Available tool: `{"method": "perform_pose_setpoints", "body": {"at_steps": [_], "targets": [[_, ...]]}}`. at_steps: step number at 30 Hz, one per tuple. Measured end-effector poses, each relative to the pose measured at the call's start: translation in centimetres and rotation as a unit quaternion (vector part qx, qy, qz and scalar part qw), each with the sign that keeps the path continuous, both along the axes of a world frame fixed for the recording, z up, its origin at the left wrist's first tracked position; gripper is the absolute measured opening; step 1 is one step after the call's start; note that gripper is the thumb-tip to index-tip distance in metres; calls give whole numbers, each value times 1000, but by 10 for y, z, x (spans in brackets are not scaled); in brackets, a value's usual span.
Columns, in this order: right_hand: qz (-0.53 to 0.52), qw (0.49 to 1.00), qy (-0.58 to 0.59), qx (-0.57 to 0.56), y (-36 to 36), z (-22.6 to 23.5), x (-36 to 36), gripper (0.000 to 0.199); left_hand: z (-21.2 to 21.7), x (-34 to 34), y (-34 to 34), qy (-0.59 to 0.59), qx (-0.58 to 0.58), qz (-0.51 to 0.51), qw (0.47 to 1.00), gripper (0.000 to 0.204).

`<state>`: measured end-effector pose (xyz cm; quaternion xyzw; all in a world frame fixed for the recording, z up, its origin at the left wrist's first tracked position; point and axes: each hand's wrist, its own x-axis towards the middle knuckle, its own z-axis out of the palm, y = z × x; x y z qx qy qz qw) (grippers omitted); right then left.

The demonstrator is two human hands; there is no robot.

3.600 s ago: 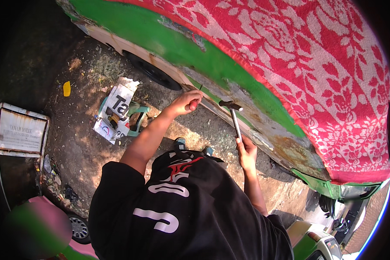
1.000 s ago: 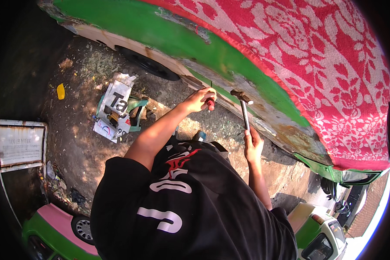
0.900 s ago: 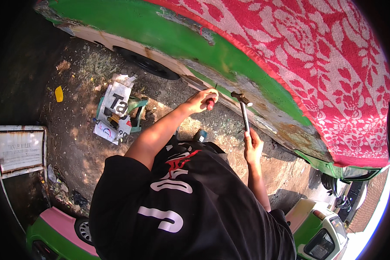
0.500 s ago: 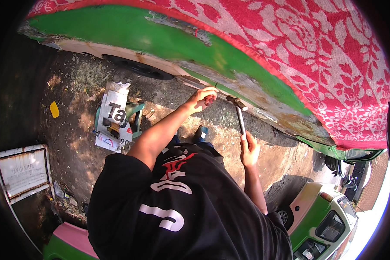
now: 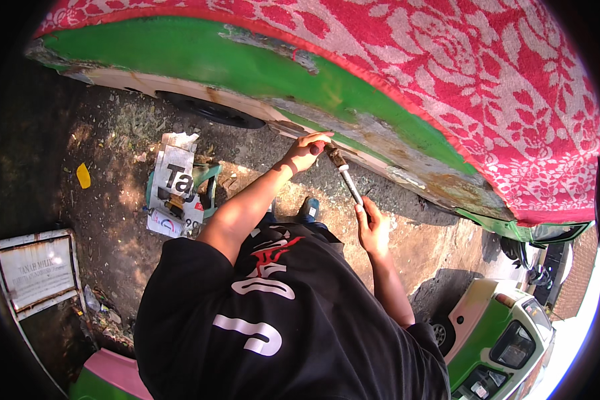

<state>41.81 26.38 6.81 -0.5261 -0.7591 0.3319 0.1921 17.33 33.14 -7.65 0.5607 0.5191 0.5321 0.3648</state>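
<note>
My left hand point(image 5: 299, 156) is closed around a red-ended tool point(image 5: 317, 147) beside the lower side of a green and cream vehicle point(image 5: 180, 53). The rest of that tool is hidden by my fingers, so its kind does not show. My right hand point(image 5: 374, 231) grips a hammer point(image 5: 350, 184) by its pale metal handle. The brown hammer head is right at the red end; whether they touch, I cannot tell. Bare, scraped grey patches point(image 5: 380, 130) run along the vehicle's green panel above my hands.
A red and pale floral cloth point(image 5: 460, 73) covers the vehicle's top. On the ground at left stands a small green stool point(image 5: 210, 190) with a printed sheet point(image 5: 173, 167) over it. A framed white sign point(image 5: 37, 270) is farther left. Another green and cream vehicle point(image 5: 483, 333) stands at lower right.
My right hand has swung the hammer to the left, bringing its head from a gap away up to the red end. My left hand stays nearly in place.
</note>
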Motion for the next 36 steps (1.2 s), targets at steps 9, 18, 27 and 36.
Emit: {"method": "perform_pose_setpoints", "body": {"at_steps": [9,18,27,36], "targets": [[63,987,-106,103,24,-33,8,27,-45,9,4,-224,-98,-65,967,23],[-51,998,-21,14,7,-25,36,31,-44,13,-11,-22,103,-10,994,44],[-81,996,-20,-30,6,-11,54,31,-33,23,-20,-51,84,50,994,40],[-68,998,10,-14,6,-17,56,31,-43,28,-11,-243,91,67,963,20]]}}
